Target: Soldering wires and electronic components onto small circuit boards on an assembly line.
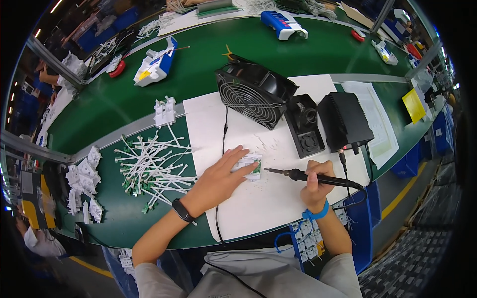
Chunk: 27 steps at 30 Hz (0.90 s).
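My right hand grips a soldering iron by its black handle, its metal tip pointing left. Just left of that tip lies a small white plastic housing with a green circuit board in it. My left hand steadies the housing against a white sheet, thumb and fingers spread over it and hiding part of it. A small gap shows between the iron's tip and the board.
Left of the sheet is a pile of white cables with green boards; white plastic housings lie farther left. Beyond the housing stand a black fan, an iron stand and a black power unit. A green conveyor runs behind.
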Tool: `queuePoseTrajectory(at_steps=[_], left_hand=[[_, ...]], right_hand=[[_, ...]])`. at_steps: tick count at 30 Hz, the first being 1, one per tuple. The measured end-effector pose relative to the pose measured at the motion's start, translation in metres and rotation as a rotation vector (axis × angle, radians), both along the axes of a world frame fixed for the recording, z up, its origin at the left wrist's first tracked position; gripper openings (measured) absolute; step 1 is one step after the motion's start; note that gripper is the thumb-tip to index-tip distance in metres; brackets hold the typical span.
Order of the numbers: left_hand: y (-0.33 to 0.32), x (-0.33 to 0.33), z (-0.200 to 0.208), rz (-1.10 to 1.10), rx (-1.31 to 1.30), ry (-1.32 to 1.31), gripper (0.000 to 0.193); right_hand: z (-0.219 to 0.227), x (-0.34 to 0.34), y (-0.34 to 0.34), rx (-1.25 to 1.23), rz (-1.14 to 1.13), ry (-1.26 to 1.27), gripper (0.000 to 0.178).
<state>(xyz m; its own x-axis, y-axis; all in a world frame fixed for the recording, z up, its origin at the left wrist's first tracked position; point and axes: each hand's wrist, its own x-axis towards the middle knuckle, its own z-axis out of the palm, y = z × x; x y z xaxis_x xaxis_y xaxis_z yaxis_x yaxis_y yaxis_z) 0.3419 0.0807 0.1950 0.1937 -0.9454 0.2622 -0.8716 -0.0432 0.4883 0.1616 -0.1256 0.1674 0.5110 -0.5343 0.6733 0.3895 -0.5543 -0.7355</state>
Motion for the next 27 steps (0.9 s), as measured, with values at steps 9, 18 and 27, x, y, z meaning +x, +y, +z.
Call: queuePoseTrajectory(at_steps=[9, 18, 27], left_hand=[[-0.002, 0.0, 0.003, -0.005, 0.014, 0.016, 0.046], [-0.003, -0.001, 0.005, 0.01, 0.027, 0.071, 0.045], [-0.002, 0.0, 0.004, 0.013, -0.002, -0.039, 0.047]], right_hand=[[0.008, 0.002, 0.0, -0.015, 0.118, 0.042, 0.014], [0.014, 0.001, 0.0, -0.094, 0.174, 0.115, 0.022], [0.011, -0.001, -0.005, -0.161, 0.053, -0.052, 0.019]])
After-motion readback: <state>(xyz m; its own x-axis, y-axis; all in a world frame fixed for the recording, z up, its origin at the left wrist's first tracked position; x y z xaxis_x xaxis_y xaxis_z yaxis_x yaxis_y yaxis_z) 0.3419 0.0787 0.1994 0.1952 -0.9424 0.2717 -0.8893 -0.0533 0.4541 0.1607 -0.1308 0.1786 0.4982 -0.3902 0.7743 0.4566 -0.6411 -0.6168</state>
